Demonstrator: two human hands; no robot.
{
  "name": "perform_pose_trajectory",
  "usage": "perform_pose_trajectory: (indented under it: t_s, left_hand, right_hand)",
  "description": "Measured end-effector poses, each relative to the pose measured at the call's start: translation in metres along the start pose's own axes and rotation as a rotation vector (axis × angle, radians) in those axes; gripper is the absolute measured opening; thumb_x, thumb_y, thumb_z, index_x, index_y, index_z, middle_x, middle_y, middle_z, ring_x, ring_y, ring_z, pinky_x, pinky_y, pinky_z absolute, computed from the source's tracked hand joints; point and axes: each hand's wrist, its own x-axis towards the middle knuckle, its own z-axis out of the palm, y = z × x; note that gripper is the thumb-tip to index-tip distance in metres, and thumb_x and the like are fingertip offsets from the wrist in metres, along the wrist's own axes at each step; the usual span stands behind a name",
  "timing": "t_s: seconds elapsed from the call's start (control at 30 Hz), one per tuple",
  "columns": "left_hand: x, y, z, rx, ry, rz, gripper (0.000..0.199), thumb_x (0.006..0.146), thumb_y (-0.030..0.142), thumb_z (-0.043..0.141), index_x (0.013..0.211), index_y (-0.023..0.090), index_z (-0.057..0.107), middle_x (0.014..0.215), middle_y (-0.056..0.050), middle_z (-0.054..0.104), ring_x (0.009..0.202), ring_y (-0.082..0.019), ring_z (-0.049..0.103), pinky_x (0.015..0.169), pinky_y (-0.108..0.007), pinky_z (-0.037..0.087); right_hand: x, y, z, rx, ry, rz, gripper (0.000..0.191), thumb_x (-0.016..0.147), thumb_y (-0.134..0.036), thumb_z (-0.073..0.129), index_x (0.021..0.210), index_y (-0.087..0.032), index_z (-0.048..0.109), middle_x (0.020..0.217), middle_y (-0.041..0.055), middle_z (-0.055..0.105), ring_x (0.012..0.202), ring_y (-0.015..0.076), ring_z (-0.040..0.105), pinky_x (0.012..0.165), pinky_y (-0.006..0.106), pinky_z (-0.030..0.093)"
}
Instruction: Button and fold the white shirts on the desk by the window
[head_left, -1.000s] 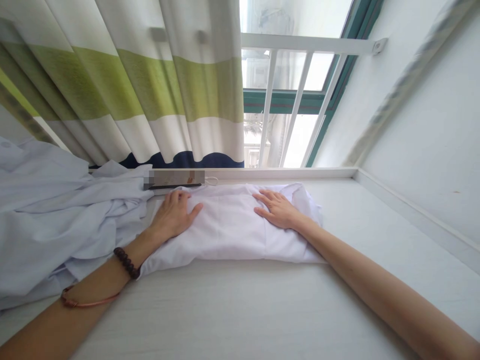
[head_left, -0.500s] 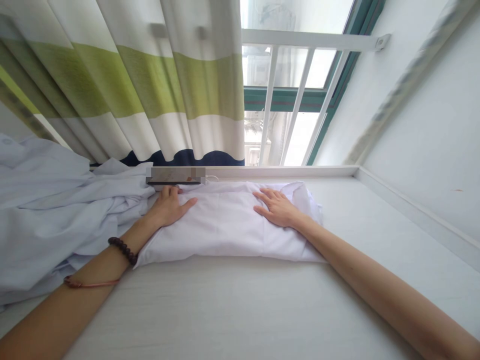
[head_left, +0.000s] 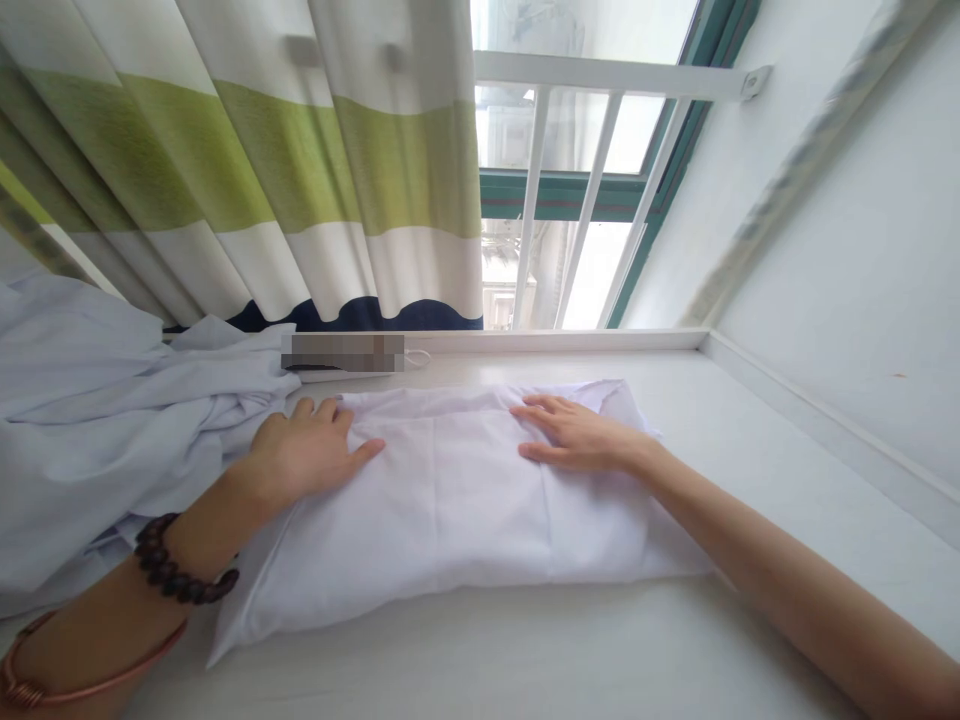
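A folded white cloth bundle, perhaps a garment, lies lengthwise on a pale flat surface. On its left end rests my left hand, thumb spread away and fingertips near the far left corner. My right hand lies flat on the bundle's right part, fingers stretched toward the left. A crease runs down the middle of the cloth between the two hands. A dark beaded bracelet and a reddish cord bracelet circle my left wrist and forearm.
Crumpled white cloth is heaped at the left. A blurred-out flat box with a white loop sits by the back ledge. Behind are a striped curtain, a white railing and a window. A white wall stands at the right.
Both hands and the cloth bundle have come nearer to me, away from the box. The bundle takes up more of the view, and its near edge sits lower.
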Motion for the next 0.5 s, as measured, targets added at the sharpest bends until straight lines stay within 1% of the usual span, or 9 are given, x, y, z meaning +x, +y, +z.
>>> perform_pose_trajectory:
  t_s: [0.03,0.07,0.17,0.2,0.27,0.33,0.4,0.47,0.5]
  left_hand:
    - [-0.004,0.003,-0.005,0.036,0.024,0.025,0.068,0.084,0.062,0.040,0.122,0.009,0.060,0.130,-0.023,0.053,0.120,-0.044,0.044,0.091,-0.057,0.041]
    - [-0.007,0.006,-0.009,0.065,0.054,0.058,0.065,0.085,0.059,0.042,0.119,0.007,0.062,0.126,-0.023,0.056,0.119,-0.043,0.046,0.092,-0.056,0.040]
    - [-0.004,0.012,-0.017,0.069,0.111,0.192,0.047,0.085,0.042,0.049,0.117,0.010,0.063,0.122,-0.020,0.058,0.115,-0.039,0.050,0.096,-0.053,0.037]
    - [0.000,0.014,-0.018,0.028,0.096,0.255,0.045,0.085,0.038,0.049,0.120,0.013,0.061,0.124,-0.018,0.058,0.117,-0.037,0.050,0.099,-0.052,0.035]
    - [0.010,0.015,-0.022,-0.116,-0.006,0.399,0.047,0.084,0.040,0.049,0.127,0.020,0.057,0.133,-0.012,0.054,0.122,-0.033,0.047,0.104,-0.047,0.032]
    - [0.022,0.016,-0.028,-0.261,-0.159,0.488,0.054,0.080,0.050,0.053,0.128,0.025,0.054,0.134,-0.008,0.054,0.122,-0.029,0.049,0.102,-0.040,0.035]
    - [0.033,0.016,-0.033,-0.320,-0.277,0.482,0.054,0.073,0.054,0.058,0.118,0.024,0.059,0.121,-0.006,0.061,0.109,-0.027,0.057,0.092,-0.035,0.043]
    - [0.042,0.017,-0.038,-0.299,-0.336,0.471,0.041,0.071,0.051,0.059,0.099,0.022,0.065,0.100,-0.004,0.068,0.091,-0.025,0.062,0.079,-0.033,0.046]
    - [0.045,0.017,-0.040,-0.291,-0.314,0.481,0.033,0.070,0.049,0.059,0.087,0.021,0.065,0.089,-0.002,0.069,0.082,-0.024,0.063,0.073,-0.032,0.047]
  right_hand:
    - [-0.005,0.004,-0.010,0.027,-0.049,0.005,0.071,0.088,-0.063,0.040,0.146,-0.021,0.040,0.150,0.0103,0.040,0.137,0.0299,0.036,0.112,0.042,0.029]
    - [-0.010,0.010,-0.020,0.042,-0.079,0.046,0.073,0.085,-0.065,0.044,0.145,-0.023,0.041,0.146,0.0096,0.045,0.133,0.0303,0.041,0.109,0.041,0.033]
    - [-0.022,0.033,-0.044,0.026,-0.122,0.258,0.080,0.074,-0.067,0.058,0.140,-0.022,0.047,0.137,0.0110,0.054,0.125,0.0343,0.048,0.102,0.043,0.040]
    - [-0.025,0.042,-0.050,0.023,-0.134,0.322,0.079,0.070,-0.065,0.063,0.135,-0.022,0.052,0.134,0.0116,0.056,0.122,0.0356,0.051,0.099,0.044,0.041]
    - [-0.032,0.057,-0.060,0.041,-0.141,0.390,0.069,0.064,-0.060,0.069,0.122,-0.022,0.062,0.127,0.0114,0.060,0.114,0.0367,0.056,0.093,0.043,0.045]
    - [-0.036,0.067,-0.066,0.076,-0.077,0.409,0.053,0.063,-0.050,0.072,0.109,-0.023,0.067,0.120,0.0104,0.063,0.105,0.0357,0.059,0.084,0.042,0.048]
    - [-0.039,0.072,-0.070,0.131,0.028,0.425,0.039,0.065,-0.041,0.070,0.098,-0.022,0.068,0.109,0.0100,0.066,0.094,0.0323,0.062,0.073,0.039,0.049]
    - [-0.038,0.073,-0.070,0.245,0.157,0.407,0.028,0.068,-0.037,0.065,0.090,-0.020,0.067,0.094,0.0088,0.067,0.083,0.0266,0.062,0.065,0.034,0.047]
    - [-0.036,0.073,-0.070,0.327,0.231,0.382,0.026,0.070,-0.038,0.064,0.088,-0.019,0.065,0.089,0.0077,0.066,0.079,0.0236,0.061,0.062,0.032,0.046]
